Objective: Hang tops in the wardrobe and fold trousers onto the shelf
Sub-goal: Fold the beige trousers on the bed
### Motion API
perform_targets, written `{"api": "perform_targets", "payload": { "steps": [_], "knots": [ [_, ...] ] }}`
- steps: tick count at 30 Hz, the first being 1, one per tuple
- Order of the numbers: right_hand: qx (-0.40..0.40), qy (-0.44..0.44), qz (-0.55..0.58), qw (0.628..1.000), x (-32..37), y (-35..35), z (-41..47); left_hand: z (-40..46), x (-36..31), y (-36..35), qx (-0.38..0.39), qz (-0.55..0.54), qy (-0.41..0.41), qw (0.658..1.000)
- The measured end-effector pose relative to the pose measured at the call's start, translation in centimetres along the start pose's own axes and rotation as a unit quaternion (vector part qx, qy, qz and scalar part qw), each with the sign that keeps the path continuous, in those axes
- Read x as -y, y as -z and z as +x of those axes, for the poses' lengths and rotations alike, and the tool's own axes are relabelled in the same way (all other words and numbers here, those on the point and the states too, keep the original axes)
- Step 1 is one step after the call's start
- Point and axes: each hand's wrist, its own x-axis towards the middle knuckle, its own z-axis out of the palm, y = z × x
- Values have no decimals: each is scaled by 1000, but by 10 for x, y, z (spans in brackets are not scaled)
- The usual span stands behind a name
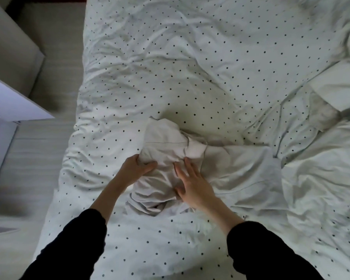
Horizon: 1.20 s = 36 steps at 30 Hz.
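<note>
Bed (190,67) across most of the view, covered by white duvet with small dark dots, heavily creased. Plain white sheet (321,188) bunched at right. Folded white item (339,85) near right edge, beside a grey patch (323,116). Pale striped floor (47,150) along left side of bed. Beige furniture (10,49) at upper left. White panel (12,100) at left edge, partly cut off. Dim, even lighting; soft shadows in duvet folds.

head view, looking down, near bed (190,77)
</note>
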Motion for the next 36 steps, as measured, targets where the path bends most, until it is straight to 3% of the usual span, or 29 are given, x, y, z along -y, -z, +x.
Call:
{"api": "perform_targets", "payload": {
  "steps": [4,7,9,10,12,14,16,18,20,21,22,24,25,26,29,34,36],
  "knots": [
    [4,51,64,997,7,12,19,-20,-37,7,-91,140,-28,986],
    [2,81,92,992,17,29,15,-40,-72,15,-169,275,-15,946],
    [14,61,218,974,6,43,5,-57,-106,-2,-200,340,-17,919],
    [14,38,331,943,3,47,0,-62,-120,-12,-205,364,-21,908],
    [-26,-68,561,824,-28,64,-22,-70,-144,-53,-185,405,-45,894],
    [-81,-160,672,719,-76,81,-54,-75,-157,-106,-100,404,-84,905],
    [-108,-176,695,688,-129,93,-81,-74,-159,-167,26,410,-119,904],
    [-84,-186,691,693,-144,92,-88,-69,-139,-191,116,439,-156,877],
    [-54,-186,655,730,-161,84,-83,-66,-124,-215,125,348,-205,906],
    [-46,-165,605,778,-167,74,-77,-66,-116,-219,74,281,-214,933],
    [-46,-134,545,826,-168,68,-71,-65,-108,-216,-23,236,-219,947],
    [-62,-78,463,881,-167,56,-65,-61,-94,-202,-204,214,-194,935],
    [-64,-66,443,892,-168,49,-60,-58,-87,-194,-241,211,-161,933],
    [-61,-63,424,902,-170,44,-56,-57,-83,-189,-223,180,-105,952],
    [-67,-70,433,896,-180,33,-50,-48,-80,-191,-54,66,42,995],
    [-60,-73,525,846,-204,40,-75,-50,-100,-232,-23,114,-25,993],
    [-55,-120,585,800,-220,47,-87,-60,-113,-256,38,146,-88,985]
  ]
}}
